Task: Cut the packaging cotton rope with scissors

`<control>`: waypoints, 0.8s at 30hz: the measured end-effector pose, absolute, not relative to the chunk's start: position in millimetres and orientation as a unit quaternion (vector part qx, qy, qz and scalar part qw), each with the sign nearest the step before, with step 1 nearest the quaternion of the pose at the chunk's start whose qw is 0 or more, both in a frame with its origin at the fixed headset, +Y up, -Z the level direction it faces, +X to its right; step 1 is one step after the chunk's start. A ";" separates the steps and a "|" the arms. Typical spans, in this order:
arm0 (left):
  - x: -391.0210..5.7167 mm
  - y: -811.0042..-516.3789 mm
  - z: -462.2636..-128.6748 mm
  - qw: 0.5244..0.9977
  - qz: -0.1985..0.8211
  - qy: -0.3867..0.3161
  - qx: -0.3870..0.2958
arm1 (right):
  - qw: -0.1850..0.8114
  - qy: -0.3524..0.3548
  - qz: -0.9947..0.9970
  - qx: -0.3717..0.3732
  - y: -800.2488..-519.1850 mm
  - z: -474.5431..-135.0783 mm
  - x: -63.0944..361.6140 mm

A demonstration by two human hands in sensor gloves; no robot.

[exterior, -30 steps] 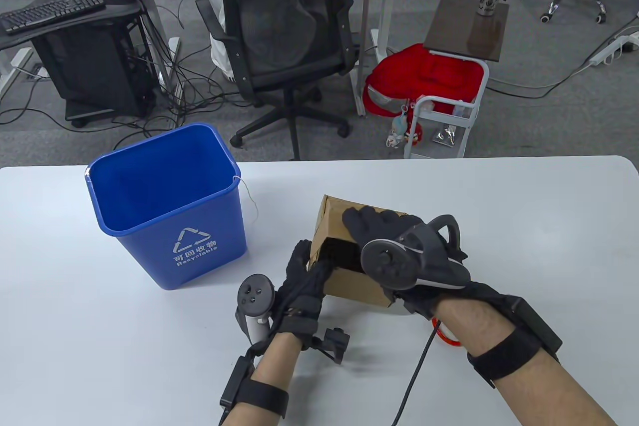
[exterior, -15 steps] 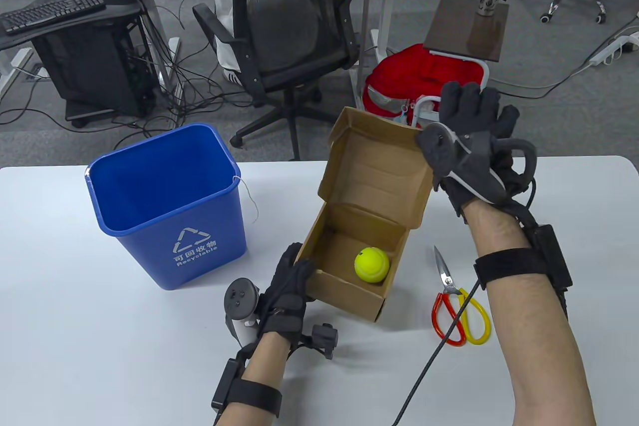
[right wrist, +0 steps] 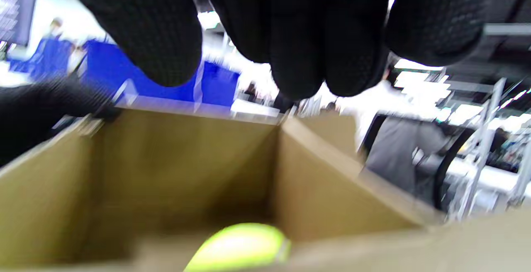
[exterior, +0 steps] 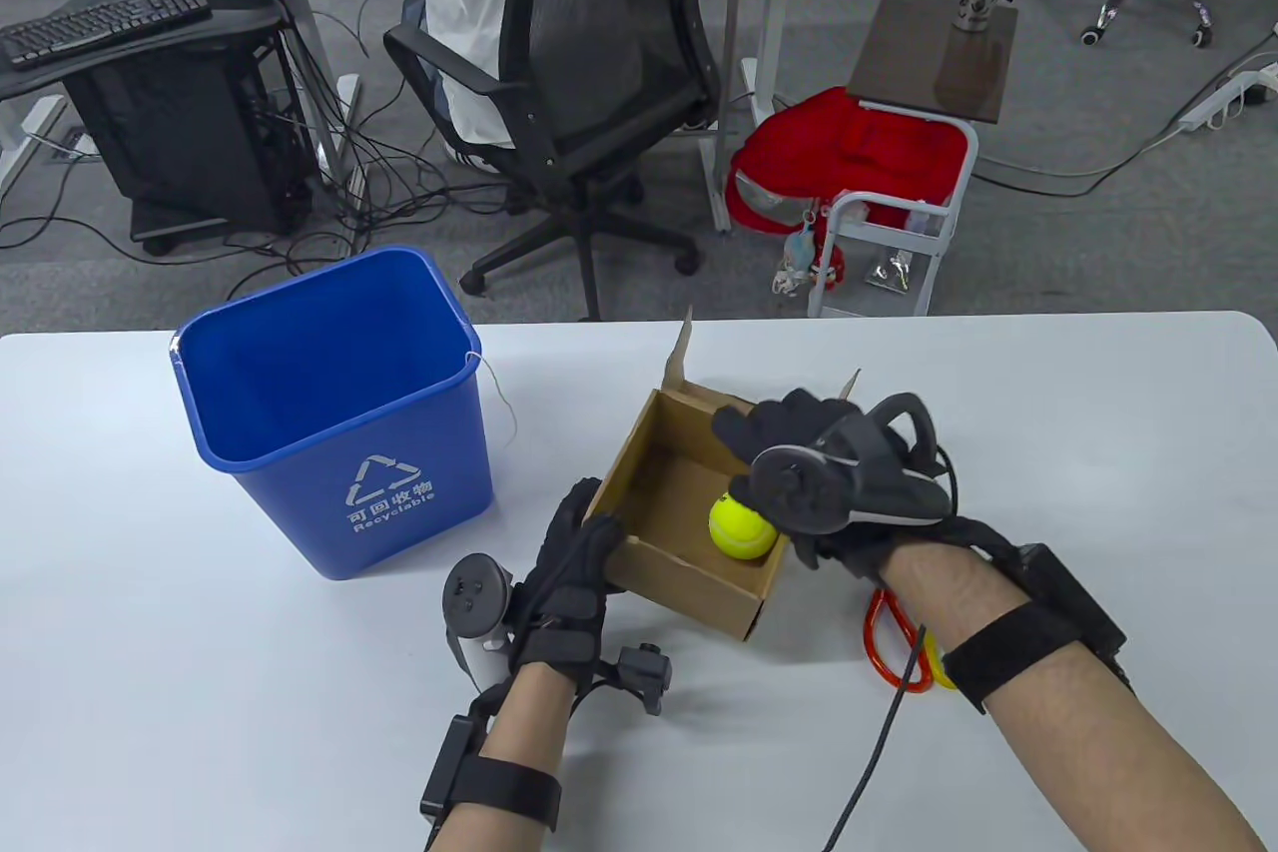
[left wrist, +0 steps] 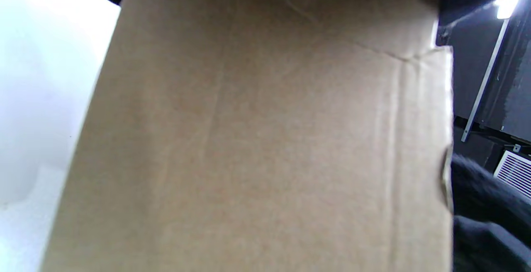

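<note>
- Table view: the left hand [exterior: 569,572] grips the near-left corner of the open cardboard box [exterior: 679,582]; the right hand [exterior: 829,482], fingers loosely spread and holding nothing, hovers over the tennis ball [exterior: 743,526] at frame centre. Keep the box braced.
- The scissors [exterior: 892,642] lie lower right; a thin rope [exterior: 496,393] dangles off the blue bin [exterior: 329,413].
- Left wrist view: only box wall [left wrist: 265,139]; fingers cannot be told.
- Right wrist view: fingertips [right wrist: 298,35] above the ball [right wrist: 238,247]; descend straight.

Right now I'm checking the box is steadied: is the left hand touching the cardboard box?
Touching: table view shows the left hand wrapping the cardboard box corner.
</note>
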State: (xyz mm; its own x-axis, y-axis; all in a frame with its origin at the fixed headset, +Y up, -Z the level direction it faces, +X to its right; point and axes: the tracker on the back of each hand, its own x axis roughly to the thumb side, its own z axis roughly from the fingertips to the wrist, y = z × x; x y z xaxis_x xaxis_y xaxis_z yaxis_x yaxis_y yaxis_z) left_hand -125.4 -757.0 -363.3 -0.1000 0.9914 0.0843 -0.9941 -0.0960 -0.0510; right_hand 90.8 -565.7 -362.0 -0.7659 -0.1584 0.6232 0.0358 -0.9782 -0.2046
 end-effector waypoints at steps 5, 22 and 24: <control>-123.5 -752.2 -362.0 0.663 0.745 -0.070 0.010 | 0.154 -0.022 -0.927 -0.340 -602.8 -363.0 63.2; -112.8 -746.6 -361.6 0.713 0.694 -0.104 0.000 | 0.184 -0.231 -0.926 -0.235 -670.0 -392.5 70.4; -112.4 -750.8 -362.1 0.697 0.710 -0.101 -0.010 | 0.171 -0.211 -0.931 -0.243 -665.9 -391.7 72.9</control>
